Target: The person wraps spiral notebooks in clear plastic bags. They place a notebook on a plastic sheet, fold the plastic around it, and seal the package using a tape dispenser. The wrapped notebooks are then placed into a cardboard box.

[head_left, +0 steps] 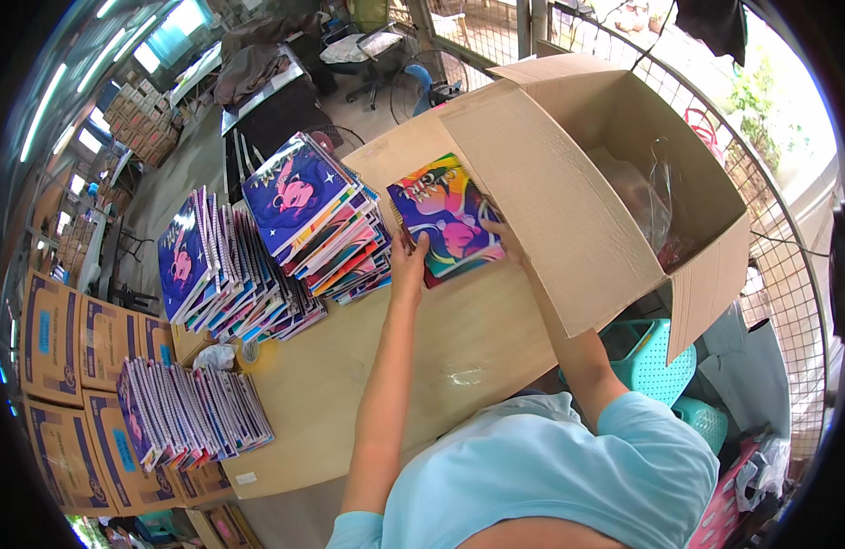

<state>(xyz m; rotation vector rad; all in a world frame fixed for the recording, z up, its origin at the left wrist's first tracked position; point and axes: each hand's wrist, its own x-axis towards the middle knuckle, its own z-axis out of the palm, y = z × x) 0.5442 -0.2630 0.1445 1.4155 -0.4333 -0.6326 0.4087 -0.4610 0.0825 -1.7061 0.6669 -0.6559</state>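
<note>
- The notebooks point(455, 224) in hand, spiral-bound with bright illustrated covers, lie flat on the surface point(422, 343), between the tall notebook stacks point(290, 197) and the open carton point(551, 192).
- The left hand point(410, 265) appears to pinch their near left corner, thumb over the cover and fingers along the edge.
- The right hand point(507, 240) has its fingertips on the right edge; the rest is partly behind the carton's flap, so whether it grips or merely steadies cannot be told.
- Coloured edges fan out on the near side; squaring them calls for even, gentle pressure from both sides, with the lowest notebook kept on the surface.
- Pressing on the wire spirals could snag or bend them; flat palms would suit better.
- The flap overhangs the right forearm, so small, low movements seem safest.
</note>
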